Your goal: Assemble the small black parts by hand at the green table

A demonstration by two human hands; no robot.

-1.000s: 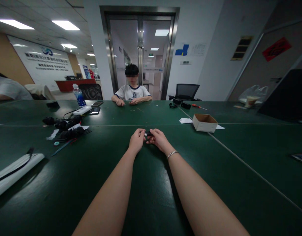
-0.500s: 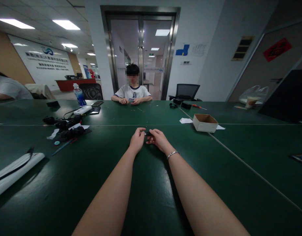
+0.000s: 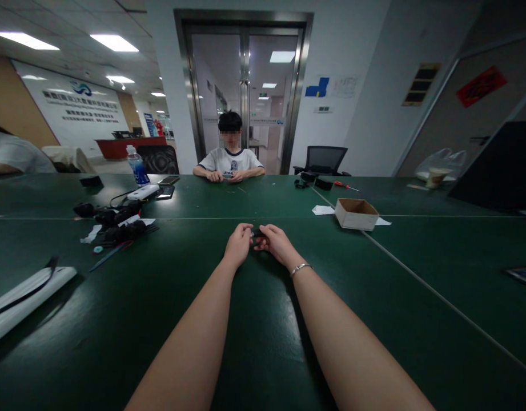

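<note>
Both my arms reach forward over the dark green table (image 3: pixel 263 319). Between my fingers is a small black object (image 3: pixel 257 233) with a lighter end on its left; its kind is too small to make out. My right hand (image 3: pixel 276 244) pinches its right part between thumb and fingers, the other fingers curled below. My left hand (image 3: pixel 239 244) closes on its left end, and the fingers hide part of it. The two hands are close together, just above the tabletop. A silver bracelet (image 3: pixel 301 269) circles my right wrist.
An open white box (image 3: pixel 356 220) stands on the right beside white paper (image 3: pixel 323 210). Black gear (image 3: pixel 117 220) and a blue tool (image 3: pixel 107 256) lie left, a white bag-like item (image 3: pixel 29 294) nearer. Opposite sits a person (image 3: pixel 229 157), hands on the table.
My hands stay almost in place on the black object, with its left end tilted slightly lower than before. The whole view has shifted very slightly.
</note>
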